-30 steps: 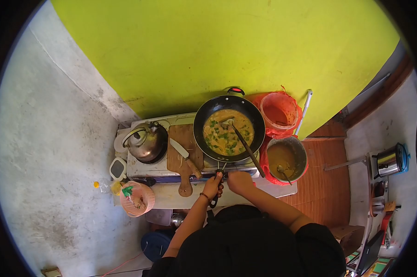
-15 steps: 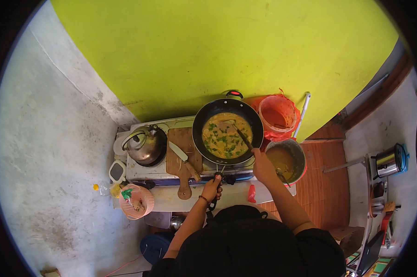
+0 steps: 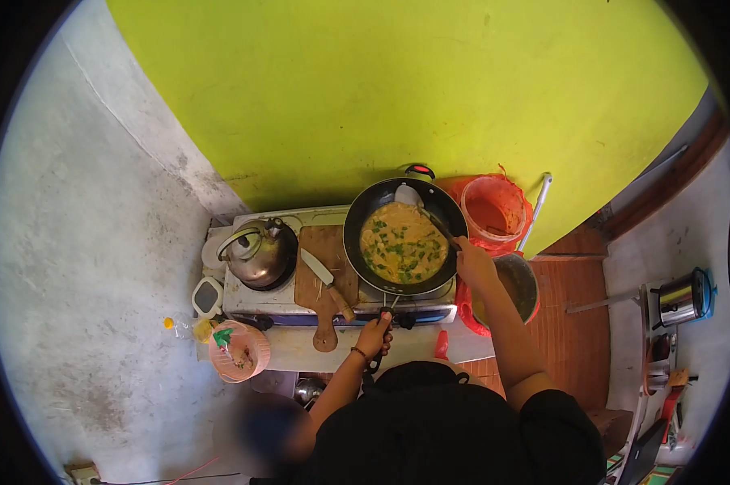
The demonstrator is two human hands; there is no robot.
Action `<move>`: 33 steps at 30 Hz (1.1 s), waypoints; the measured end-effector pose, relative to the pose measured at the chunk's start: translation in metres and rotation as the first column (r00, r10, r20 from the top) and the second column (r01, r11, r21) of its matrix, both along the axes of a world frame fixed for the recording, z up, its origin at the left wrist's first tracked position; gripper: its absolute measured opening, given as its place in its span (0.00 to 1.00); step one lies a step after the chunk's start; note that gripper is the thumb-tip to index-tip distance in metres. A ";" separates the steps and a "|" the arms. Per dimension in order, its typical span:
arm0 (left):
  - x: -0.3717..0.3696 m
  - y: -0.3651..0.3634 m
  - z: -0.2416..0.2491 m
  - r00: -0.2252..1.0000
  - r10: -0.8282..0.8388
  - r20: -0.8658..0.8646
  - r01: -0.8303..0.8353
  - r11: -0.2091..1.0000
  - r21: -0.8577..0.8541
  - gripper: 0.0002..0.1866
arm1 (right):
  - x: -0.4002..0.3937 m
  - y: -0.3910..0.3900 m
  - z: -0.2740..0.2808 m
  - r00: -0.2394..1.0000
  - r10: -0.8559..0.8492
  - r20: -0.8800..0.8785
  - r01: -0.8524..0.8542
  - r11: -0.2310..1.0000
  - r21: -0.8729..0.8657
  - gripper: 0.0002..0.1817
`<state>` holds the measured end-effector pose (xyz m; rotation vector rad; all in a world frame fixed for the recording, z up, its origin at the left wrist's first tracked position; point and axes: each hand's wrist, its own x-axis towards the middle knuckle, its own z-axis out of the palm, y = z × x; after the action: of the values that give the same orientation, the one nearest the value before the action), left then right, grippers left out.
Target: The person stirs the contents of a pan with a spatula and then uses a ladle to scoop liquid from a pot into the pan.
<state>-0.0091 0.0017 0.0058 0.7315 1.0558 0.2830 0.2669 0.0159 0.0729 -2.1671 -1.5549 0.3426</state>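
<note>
A black pan [image 3: 353, 242] on the stove holds a yellow-orange mixture [image 3: 403, 246] with green pieces. My left hand [image 3: 374, 336] is closed around the pan's black handle, below its near rim. In my right hand [image 3: 471, 260], at the pan's right rim, is the dark handle of a spatula [image 3: 408, 195]; its pale blade rests at the far inner side of the pan, above the mixture. Left of the pan, a knife [image 3: 319, 268] with a wooden handle lies on a wooden cutting board [image 3: 315, 295].
A metal kettle [image 3: 257, 260] stands on the left burner. A pink basket [image 3: 242, 353] sits at the counter's left front. Right of the pan are a red bucket [image 3: 492, 212] and a pot [image 3: 521, 284] of liquid. A green wall [image 3: 413, 89] rises behind the stove.
The spatula's blade has moved from within the mixture to the pan's far side. My right hand has shifted up and to the right. The whole view has shifted slightly.
</note>
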 end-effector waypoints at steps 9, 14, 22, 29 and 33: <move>0.000 0.000 0.002 1.000 -0.001 0.000 0.001 1.000 -0.007 0.24 | -0.006 0.001 0.007 0.974 0.225 0.034 -0.227 0.972 0.060 0.17; 0.000 0.000 0.004 1.000 -0.005 -0.007 0.005 1.000 -0.022 0.25 | -0.020 -0.005 0.026 0.983 0.097 0.154 -0.109 0.992 0.065 0.17; 0.000 0.000 0.003 1.000 0.001 -0.009 -0.001 1.000 -0.008 0.25 | -0.051 -0.014 0.001 0.989 0.109 0.103 -0.119 0.989 0.092 0.18; 0.000 0.000 -0.002 1.000 0.008 -0.011 -0.008 1.000 0.005 0.25 | -0.042 -0.032 0.040 0.982 0.185 0.047 -0.188 0.980 0.059 0.19; 0.001 -0.001 -0.001 1.000 0.007 -0.017 -0.007 1.000 0.003 0.25 | -0.038 -0.030 0.024 0.987 0.160 0.001 -0.158 0.973 0.168 0.19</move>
<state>-0.0080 0.0011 0.0047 0.7340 1.0746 0.2852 0.2289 -0.0142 0.0973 -1.9149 -1.6913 0.2651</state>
